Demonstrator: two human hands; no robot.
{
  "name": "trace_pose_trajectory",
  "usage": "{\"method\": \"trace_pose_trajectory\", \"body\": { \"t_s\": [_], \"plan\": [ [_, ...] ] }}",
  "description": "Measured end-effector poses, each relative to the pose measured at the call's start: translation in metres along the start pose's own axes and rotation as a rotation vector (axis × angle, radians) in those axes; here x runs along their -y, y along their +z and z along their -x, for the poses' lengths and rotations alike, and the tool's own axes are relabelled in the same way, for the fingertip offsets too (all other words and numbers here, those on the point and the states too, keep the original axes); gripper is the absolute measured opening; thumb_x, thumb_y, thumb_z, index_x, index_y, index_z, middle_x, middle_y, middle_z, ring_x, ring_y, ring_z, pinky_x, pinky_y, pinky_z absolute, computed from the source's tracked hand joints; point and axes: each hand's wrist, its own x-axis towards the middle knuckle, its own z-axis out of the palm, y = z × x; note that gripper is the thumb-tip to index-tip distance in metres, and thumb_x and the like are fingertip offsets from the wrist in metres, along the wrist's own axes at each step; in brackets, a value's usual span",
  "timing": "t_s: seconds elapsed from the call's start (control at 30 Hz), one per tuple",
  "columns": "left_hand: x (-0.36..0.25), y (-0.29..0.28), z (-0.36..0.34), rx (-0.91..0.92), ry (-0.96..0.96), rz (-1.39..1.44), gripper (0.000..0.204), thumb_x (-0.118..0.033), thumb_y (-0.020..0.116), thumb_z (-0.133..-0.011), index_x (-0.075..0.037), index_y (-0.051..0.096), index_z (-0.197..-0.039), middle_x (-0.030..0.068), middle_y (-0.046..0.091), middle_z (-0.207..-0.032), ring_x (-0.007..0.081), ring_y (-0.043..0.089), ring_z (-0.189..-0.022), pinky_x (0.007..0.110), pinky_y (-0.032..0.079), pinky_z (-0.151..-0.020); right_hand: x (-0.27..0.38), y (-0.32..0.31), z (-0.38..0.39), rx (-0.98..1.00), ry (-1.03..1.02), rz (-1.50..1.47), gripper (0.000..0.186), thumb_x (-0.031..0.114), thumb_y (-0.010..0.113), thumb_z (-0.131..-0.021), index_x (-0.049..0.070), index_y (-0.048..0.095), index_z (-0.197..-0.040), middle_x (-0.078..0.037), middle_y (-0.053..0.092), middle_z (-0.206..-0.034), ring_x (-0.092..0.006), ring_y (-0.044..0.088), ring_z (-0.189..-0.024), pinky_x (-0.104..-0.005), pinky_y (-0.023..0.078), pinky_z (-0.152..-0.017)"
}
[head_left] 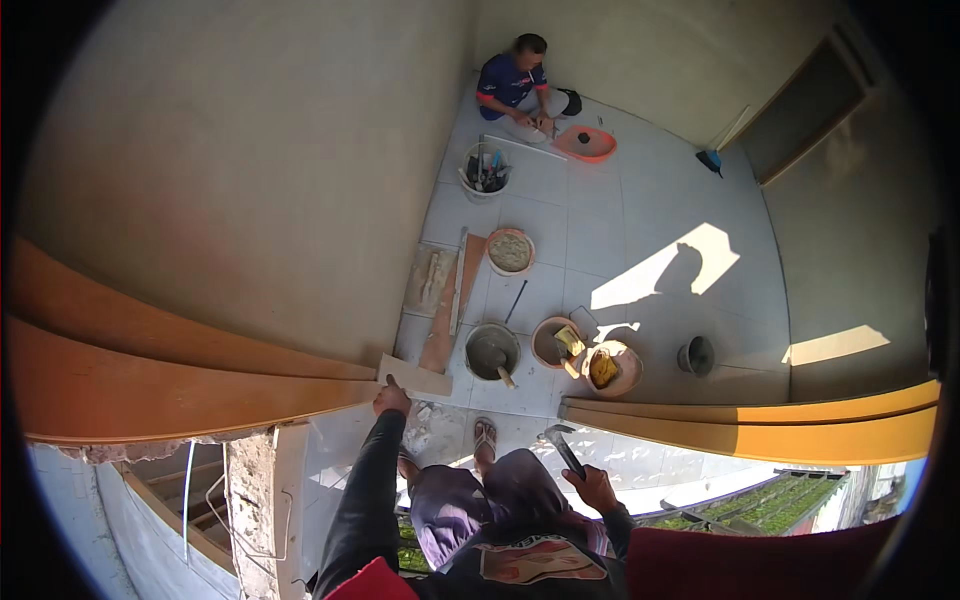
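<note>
Hammer (568, 456): held low, to the right of the person's legs, its head pointing up and left, over the pale ground by the doorway.
Right hand (597, 490): closed round the lower end of the dark handle, with the head standing free.
Strip (425, 378): pale and flat, it lay at the inner end of the left frame (190, 402), near the foot of the board (441, 335).
Left hand (392, 402): at the strip's near edge, one digit stretched over it; whether the other fingers pinched it or only pushed could not be told.
Mortar bucket (473, 366): dark, beyond the feet, with grey mix and a wooden-handled tool inside.
Tub (489, 262): further off, filled with a paler mix, just beside the board's upper end.
Bar (459, 285): long and thin, lying along the board.
Sponge bucket (628, 375): right of the mortar bucket, a yellow piece inside.
Right frame (700, 413): orange, running off to the right beyond the hammer.
Tool pail (480, 194): near the far left wall, full of tools.
Co-worker (515, 82): seated at the far corner, hands together, beside a red basin (601, 152).
</note>
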Motion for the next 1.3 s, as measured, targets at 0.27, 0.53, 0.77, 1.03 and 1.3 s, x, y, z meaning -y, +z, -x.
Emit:
{"method": "trace_pose_trajectory", "body": {
  "t_s": [0.27, 0.53, 0.77, 1.03, 1.3],
  "plan": [
    [0.028, 0.097, -0.103, -0.026, -0.284, -0.054, 0.08, -0.022, 0.059, -0.092, 0.005, 0.014, -0.152, 0.0168, 0.073, -0.097, 0.0328, 0.074, -0.088, 0.044, 0.059, -0.081, -0.081, -0.017, 0.051, -0.06, 0.306, -0.005, 0.054, 0.048, 0.069, -0.089, -0.003, 0.067, -0.07, -0.021, 0.061, -0.059, -0.0268, 0.061, -0.054, -0.0433, 0.046, -0.054],
    [-0.001, 0.082, -0.107, -0.101, -0.458, -0.031, 0.041, -0.019, 0.055, -0.095, -0.003, 0.052, -0.133, 0.0128, 0.073, -0.103, 0.0279, 0.074, -0.092, 0.041, 0.06, -0.081, -0.097, -0.005, 0.071, 0.016, 0.363, 0.026, 0.051, 0.052, 0.065, -0.09, 0.002, 0.074, -0.089, -0.025, 0.065, -0.07, -0.0285, 0.07, -0.066, -0.0452, 0.049, -0.061],
    [-0.051, 0.061, -0.028, 0.079, 0.313, -0.069, 0.033, -0.031, 0.062, -0.083, -0.007, 0.068, -0.106, 0.0198, 0.07, -0.105, 0.0369, 0.068, -0.1, 0.049, 0.055, -0.082, -0.058, 0.0, 0.003, 0.074, 0.215, 0.025, 0.057, 0.049, 0.079, -0.076, -0.007, 0.068, -0.081, -0.024, 0.069, -0.077, -0.0382, 0.07, -0.077, -0.0463, 0.053, -0.069],
    [-0.09, -0.216, 0.18, -0.094, 0.809, 0.122, 0.023, -0.031, 0.066, -0.085, -0.009, 0.068, -0.093, 0.0139, 0.07, -0.081, 0.0363, 0.068, -0.075, 0.046, 0.054, -0.068, 0.13, -0.02, -0.099, 0.038, -0.594, -0.213, 0.064, 0.041, 0.088, -0.071, -0.004, 0.057, -0.105, -0.02, 0.07, -0.092, -0.0326, 0.071, -0.087, -0.0395, 0.054, -0.077],
    [-0.055, -0.336, 0.335, -0.449, 0.806, 0.787, 0.028, -0.023, 0.075, -0.087, 0.0, 0.064, -0.075, 0.0105, 0.052, -0.06, 0.0198, 0.053, -0.054, 0.034, 0.04, -0.051, 0.277, -0.041, -0.053, 0.193, -1.075, -0.3, 0.055, 0.031, 0.09, -0.07, -0.001, 0.061, -0.105, -0.015, 0.07, -0.092, -0.0287, 0.07, -0.081, -0.038, 0.054, -0.074]
  ]
}}
